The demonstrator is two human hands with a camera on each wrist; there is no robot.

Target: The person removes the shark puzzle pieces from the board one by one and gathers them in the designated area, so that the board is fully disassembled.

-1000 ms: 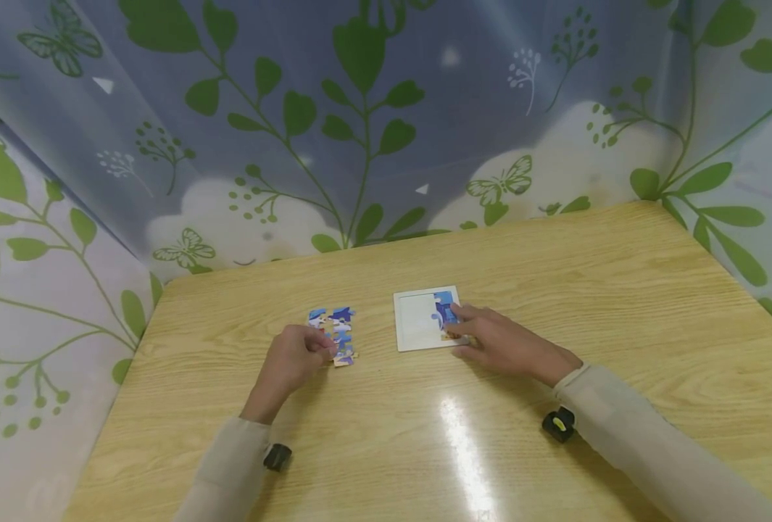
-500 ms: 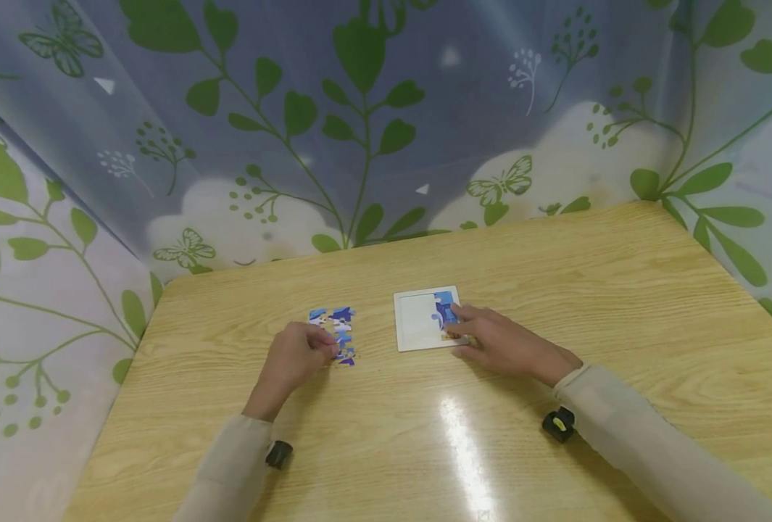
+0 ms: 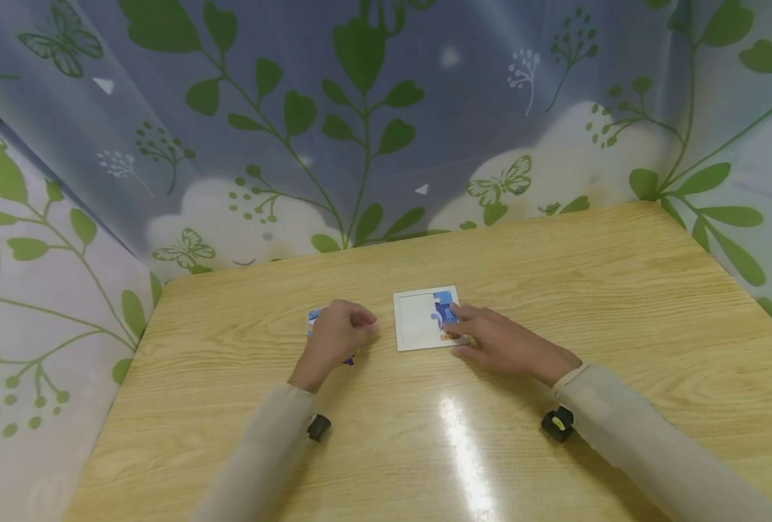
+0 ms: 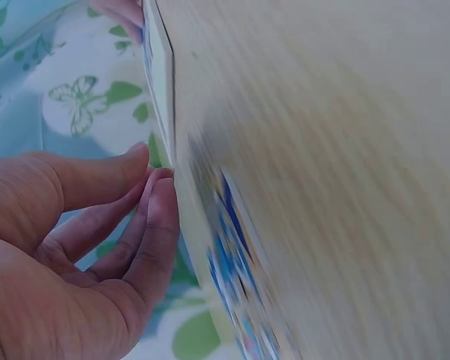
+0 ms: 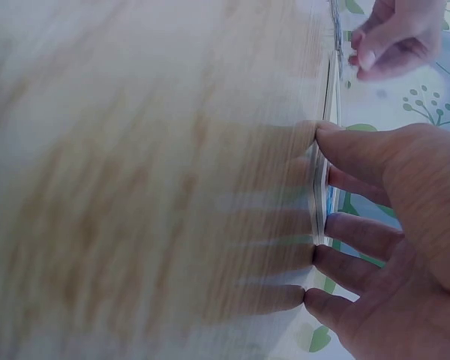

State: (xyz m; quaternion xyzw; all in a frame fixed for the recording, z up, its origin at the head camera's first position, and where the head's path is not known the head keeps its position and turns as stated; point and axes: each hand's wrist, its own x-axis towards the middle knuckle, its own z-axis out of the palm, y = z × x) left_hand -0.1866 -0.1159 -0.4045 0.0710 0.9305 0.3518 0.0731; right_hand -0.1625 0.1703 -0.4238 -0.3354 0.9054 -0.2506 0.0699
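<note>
Fingertips (image 4: pixel 163 196) of left hand (image 3: pixel 335 333) form narrow pinch beside puzzle pieces (image 3: pixel 314 316); held contents cannot be determined; right hand (image 3: pixel 506 344), fingers spread, touches puzzle frame (image 3: pixel 417 321).

The tabletop (image 3: pixel 523 261) fills the lower frame, with the curtain (image 3: pixel 451 130) behind it and at both sides. Near the centre lies a puzzle tray (image 3: pixel 417 319), fitted pieces (image 3: pixel 443 304) along its right side, the right hand (image 3: pixel 499 342) at its right edge. Left of it, the left hand (image 3: pixel 335 337) partly covers loose puzzle pieces (image 3: pixel 314 316), fingertips between them and the tray.
</note>
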